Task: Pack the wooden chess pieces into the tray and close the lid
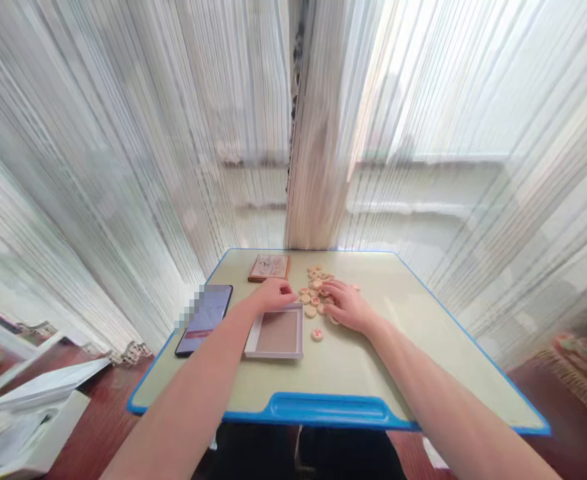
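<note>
Many round wooden Chinese chess pieces (pixel 311 311) lie in a loose heap on the table, some showing red characters. One piece (pixel 317 335) sits apart, nearer to me. My right hand (pixel 346 305) rests over the right side of the heap with fingers spread, hiding some pieces. At the far rim of a shallow, open box (pixel 278 333) is my left hand (pixel 276 293), its fingers curled together and pointing at the heap. Whether it grips the rim or a small piece is hidden. The box's inside shows a plain brownish bottom.
Behind my left hand lies a flat box lid with printed figures (pixel 270 266). A phone (pixel 206 320) with its screen lit is at the table's left edge. The pale table (pixel 423 347) has a blue rim and a blue front tray (pixel 330 408). Striped curtains hang behind.
</note>
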`<state>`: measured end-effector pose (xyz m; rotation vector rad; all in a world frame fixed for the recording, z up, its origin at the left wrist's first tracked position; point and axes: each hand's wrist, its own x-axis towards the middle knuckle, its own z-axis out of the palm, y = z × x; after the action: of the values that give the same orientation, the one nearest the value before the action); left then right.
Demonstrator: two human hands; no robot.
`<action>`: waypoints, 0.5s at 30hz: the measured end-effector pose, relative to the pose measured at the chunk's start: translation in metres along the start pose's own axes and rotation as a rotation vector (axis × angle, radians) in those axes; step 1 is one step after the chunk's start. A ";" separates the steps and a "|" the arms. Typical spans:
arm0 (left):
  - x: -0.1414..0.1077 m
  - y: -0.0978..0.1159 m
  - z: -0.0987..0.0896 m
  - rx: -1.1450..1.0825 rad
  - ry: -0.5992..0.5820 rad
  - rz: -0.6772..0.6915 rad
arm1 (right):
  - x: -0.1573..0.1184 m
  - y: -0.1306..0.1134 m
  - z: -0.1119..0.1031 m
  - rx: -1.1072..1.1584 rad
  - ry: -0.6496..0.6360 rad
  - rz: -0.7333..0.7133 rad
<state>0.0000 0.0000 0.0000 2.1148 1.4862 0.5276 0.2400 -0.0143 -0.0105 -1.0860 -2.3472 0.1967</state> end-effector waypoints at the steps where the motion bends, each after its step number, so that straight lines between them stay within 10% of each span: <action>1: 0.000 -0.002 0.000 -0.013 0.004 0.000 | -0.001 0.002 -0.001 -0.001 0.027 0.022; 10: -0.016 0.001 -0.021 -0.052 -0.233 -0.028 | -0.004 0.006 -0.008 -0.189 0.001 0.237; 15: -0.019 0.006 -0.017 0.034 -0.147 -0.023 | -0.005 0.005 -0.014 -0.177 -0.066 0.289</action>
<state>-0.0114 -0.0165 0.0166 2.1108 1.4442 0.3327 0.2533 -0.0157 -0.0027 -1.5263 -2.2904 0.1334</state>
